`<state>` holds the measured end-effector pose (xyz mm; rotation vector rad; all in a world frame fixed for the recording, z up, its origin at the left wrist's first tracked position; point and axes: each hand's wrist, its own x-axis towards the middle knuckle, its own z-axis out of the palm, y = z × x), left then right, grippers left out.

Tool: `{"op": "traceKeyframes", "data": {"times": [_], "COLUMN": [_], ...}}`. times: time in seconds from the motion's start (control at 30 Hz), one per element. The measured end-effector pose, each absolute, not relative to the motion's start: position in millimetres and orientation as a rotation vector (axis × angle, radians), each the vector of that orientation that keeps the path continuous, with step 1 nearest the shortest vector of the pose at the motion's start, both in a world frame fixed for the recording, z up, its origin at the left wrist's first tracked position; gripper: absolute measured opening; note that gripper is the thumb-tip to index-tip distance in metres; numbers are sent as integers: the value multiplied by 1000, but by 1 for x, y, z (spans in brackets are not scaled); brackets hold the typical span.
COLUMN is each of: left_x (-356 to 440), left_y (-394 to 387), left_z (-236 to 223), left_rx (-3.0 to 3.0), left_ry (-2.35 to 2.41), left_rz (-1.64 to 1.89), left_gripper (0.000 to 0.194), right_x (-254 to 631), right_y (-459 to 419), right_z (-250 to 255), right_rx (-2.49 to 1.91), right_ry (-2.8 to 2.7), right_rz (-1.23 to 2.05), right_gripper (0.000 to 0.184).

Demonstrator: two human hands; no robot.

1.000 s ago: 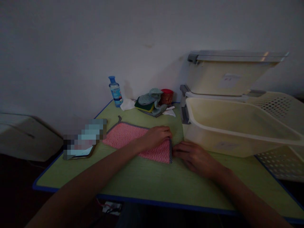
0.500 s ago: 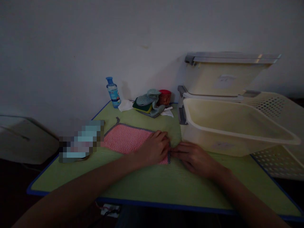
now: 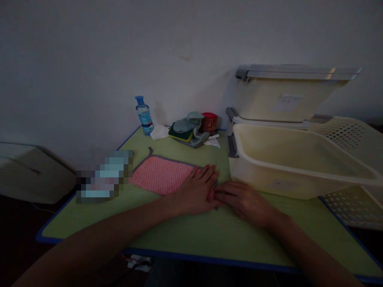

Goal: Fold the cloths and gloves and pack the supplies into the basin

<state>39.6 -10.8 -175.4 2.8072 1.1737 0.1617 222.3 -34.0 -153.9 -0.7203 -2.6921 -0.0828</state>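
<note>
A pink textured cloth (image 3: 163, 174) with a dark checked border and a small hanging loop lies flat on the green table. My left hand (image 3: 199, 191) rests palm down on its right part, fingers stretched out and slightly apart. Close beside it, my right hand (image 3: 242, 199) has its fingers pressed together at the cloth's right edge. A bit of pink fabric bunches up between the two hands. My fingers hide most of that edge, including the exact grip.
Behind the cloth stand a blue bottle (image 3: 144, 115), a white tissue (image 3: 160, 132), a green and yellow sponge (image 3: 181, 132) under grey-green cloths (image 3: 196, 133), and a red woven container (image 3: 209, 122). An open cream bin (image 3: 269, 179) sits at right. A pixelated item (image 3: 104, 175) lies left.
My left hand has flattened, its fingers spreading out over the cloth's right part. Pink fabric at the right edge now bunches between my hands. The view has shifted slightly.
</note>
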Motion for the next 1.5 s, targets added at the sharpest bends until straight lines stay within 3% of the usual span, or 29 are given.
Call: {"op": "traceKeyframes", "data": {"times": [0.2, 0.57, 0.9, 1.2, 1.5], "left_x": [39, 36, 40, 38, -47], "left_y": [-10, -15, -13, -13, 11], "left_z": [-170, -167, -178, -169, -165], "left_rx": [2757, 2753, 2787, 2765, 2695], "left_ry": [1141, 1212, 1219, 1229, 1502], "left_rz": [143, 158, 167, 140, 17], "left_gripper": [98, 84, 86, 92, 70], "right_x": [222, 228, 219, 215, 216], "right_y": [-34, -35, -35, -32, -33], "right_z": [-152, -154, -156, -157, -153], "right_rx": [-754, -791, -762, -817, -840], "right_ry": [-2679, -2671, -2593, -2633, -2658], "right_rz": [9, 93, -79, 14, -57], "right_gripper": [26, 26, 22, 18, 24]}}
